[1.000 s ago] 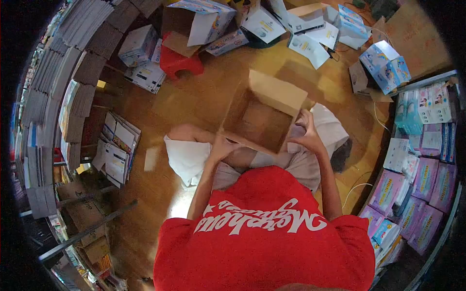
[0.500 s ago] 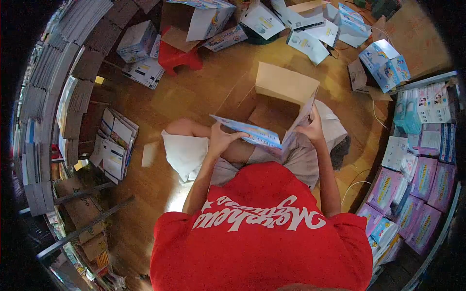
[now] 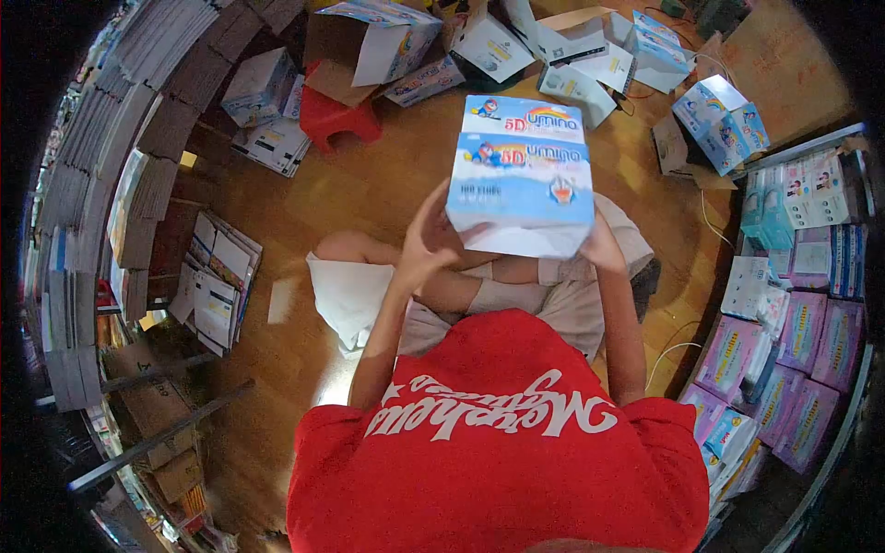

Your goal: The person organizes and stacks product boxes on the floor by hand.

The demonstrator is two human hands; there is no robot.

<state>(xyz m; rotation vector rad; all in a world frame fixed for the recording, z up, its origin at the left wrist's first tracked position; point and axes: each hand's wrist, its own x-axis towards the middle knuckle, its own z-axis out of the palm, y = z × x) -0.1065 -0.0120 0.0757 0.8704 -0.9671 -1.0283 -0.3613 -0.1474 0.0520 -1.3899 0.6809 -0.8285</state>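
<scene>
A light blue and white printed box is held up in front of my crossed legs, its lettered side and a lettered flap facing me. My left hand is on its left side, the thumb near the lower left corner. On the opposite side, my right hand grips the lower right corner, its fingers partly hidden by the box. The inside of the box is out of view.
A red stool stands ahead on the left, with opened cartons beyond. Stacked flat cardboard lines the left side. Shelves on the right hold purple packs. Papers lie on the floor at left.
The box has turned from showing its open brown inside to showing its printed blue side, and sits a little farther forward. Both hands have stayed on it.
</scene>
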